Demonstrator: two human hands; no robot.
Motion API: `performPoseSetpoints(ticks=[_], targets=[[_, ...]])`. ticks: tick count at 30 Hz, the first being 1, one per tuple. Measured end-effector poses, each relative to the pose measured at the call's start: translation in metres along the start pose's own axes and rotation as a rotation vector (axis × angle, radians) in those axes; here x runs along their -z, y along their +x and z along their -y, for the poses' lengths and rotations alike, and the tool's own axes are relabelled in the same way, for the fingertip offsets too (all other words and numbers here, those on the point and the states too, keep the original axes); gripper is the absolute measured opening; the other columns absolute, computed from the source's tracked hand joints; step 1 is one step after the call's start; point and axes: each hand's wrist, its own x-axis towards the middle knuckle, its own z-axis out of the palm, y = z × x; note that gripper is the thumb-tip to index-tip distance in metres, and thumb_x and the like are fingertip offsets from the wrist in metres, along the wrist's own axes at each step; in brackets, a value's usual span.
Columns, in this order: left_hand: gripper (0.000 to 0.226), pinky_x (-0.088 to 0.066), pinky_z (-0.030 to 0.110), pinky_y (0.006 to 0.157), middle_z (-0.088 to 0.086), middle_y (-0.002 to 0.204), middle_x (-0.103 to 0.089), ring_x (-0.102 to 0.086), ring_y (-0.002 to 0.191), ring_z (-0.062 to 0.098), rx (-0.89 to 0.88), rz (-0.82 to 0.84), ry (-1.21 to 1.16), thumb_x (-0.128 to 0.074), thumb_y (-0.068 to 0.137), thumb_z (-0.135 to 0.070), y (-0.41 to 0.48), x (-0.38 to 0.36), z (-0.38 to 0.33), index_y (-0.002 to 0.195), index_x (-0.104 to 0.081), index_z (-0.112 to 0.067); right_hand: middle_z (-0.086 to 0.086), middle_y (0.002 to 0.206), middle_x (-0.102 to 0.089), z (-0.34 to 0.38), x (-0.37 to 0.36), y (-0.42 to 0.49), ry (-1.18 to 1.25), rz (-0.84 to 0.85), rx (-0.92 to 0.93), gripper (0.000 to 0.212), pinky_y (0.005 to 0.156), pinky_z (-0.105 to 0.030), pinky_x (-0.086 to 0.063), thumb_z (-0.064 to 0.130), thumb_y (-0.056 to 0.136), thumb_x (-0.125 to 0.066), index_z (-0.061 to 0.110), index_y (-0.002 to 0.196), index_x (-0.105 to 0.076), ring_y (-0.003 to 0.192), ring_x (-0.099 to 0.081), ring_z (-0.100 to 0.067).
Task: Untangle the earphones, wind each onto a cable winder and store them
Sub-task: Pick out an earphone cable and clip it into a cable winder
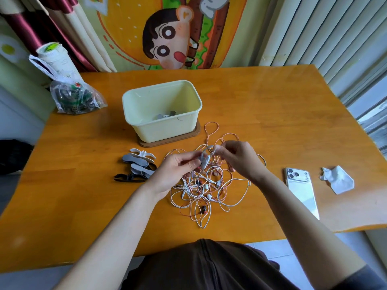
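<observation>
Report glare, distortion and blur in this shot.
Head view: daylight from the right leaves a pale sheen on the far side of the table and on the phone; the wide lens bows the table edges; the left hand and right hand, pinching the earphones, look slightly soft; shadows are faint.

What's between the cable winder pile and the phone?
Head view: the tangled earphones, with the left hand and right hand pinching cable above them.

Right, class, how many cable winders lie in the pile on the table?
4 show clearly, left of the earphone tangle: white winder at the back, grey winder before it, second grey winder nearer, black winder nearest. Others may be hidden beneath.
</observation>
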Motion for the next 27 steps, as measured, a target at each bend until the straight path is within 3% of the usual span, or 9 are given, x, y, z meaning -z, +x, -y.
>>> performPoseSetpoints(ticks=[7,13,18,23,25,27], targets=[[0.028,-0.050,0.031,0.088,0.001,0.099,-0.073,-0.066,0.096,0.017,0.046,-0.075,-0.515,-0.053,0.083,-0.018,0.001,-0.007,-0.004,0.105,-0.071,-0.021,0.005,0.052,-0.041,0.008,-0.033,-0.010,0.258,0.073,-0.077,0.039,0.047,-0.022,-0.027,0.029,0.098,-0.044,0.015,0.063,-0.051,0.047,-0.033,-0.010],[0.018,-0.047,0.034,0.084,0.004,0.084,-0.066,-0.061,0.088,0.020,0.102,-0.215,-0.687,-0.046,0.097,-0.019,0.005,-0.006,-0.003,0.099,-0.064,-0.018,0.002,0.057,-0.044,0.007,-0.051,-0.019,0.234,0.155,-0.111,0.034,0.045,-0.016,-0.028,0.025,0.100,-0.042,0.014,0.070,-0.053,0.048,-0.035,-0.008],[0.017,-0.044,0.030,0.081,0.006,0.099,-0.058,-0.051,0.100,0.022,0.140,-0.401,-0.616,-0.057,0.092,-0.021,0.009,-0.004,0.006,0.107,-0.065,-0.018,0.002,0.061,-0.049,0.005,-0.057,-0.023,0.114,0.116,-0.077,0.032,0.049,-0.019,-0.032,0.026,0.100,-0.042,0.018,0.072,-0.054,0.050,-0.039,-0.008],[0.023,-0.050,0.030,0.076,0.006,0.101,-0.067,-0.059,0.098,0.022,0.091,-0.563,-0.532,-0.061,0.091,-0.014,0.009,-0.006,0.011,0.113,-0.067,-0.015,0.007,0.059,-0.048,0.014,-0.059,-0.024,-0.006,0.118,0.006,0.029,0.050,-0.018,-0.033,0.025,0.100,-0.042,0.016,0.076,-0.056,0.051,-0.043,-0.006],[0.025,-0.052,0.034,0.085,0.006,0.106,-0.070,-0.063,0.101,0.022,0.069,-0.616,-0.405,-0.063,0.090,-0.012,0.008,-0.004,0.014,0.114,-0.068,-0.015,0.005,0.062,-0.051,0.017,-0.060,-0.025,-0.052,0.112,0.050,0.025,0.052,-0.024,-0.037,0.024,0.100,-0.043,0.017,0.082,-0.059,0.055,-0.049,-0.016],[0.027,-0.052,0.029,0.088,0.002,0.103,-0.071,-0.065,0.102,0.018,0.003,-0.651,-0.116,-0.065,0.089,-0.010,0.007,-0.001,0.020,0.115,-0.068,-0.013,0.004,0.064,-0.053,0.021,-0.057,-0.025,-0.047,0.119,0.070,0.022,0.054,-0.029,-0.040,0.023,0.100,-0.042,0.020,0.087,-0.060,0.059,-0.052,-0.024]])
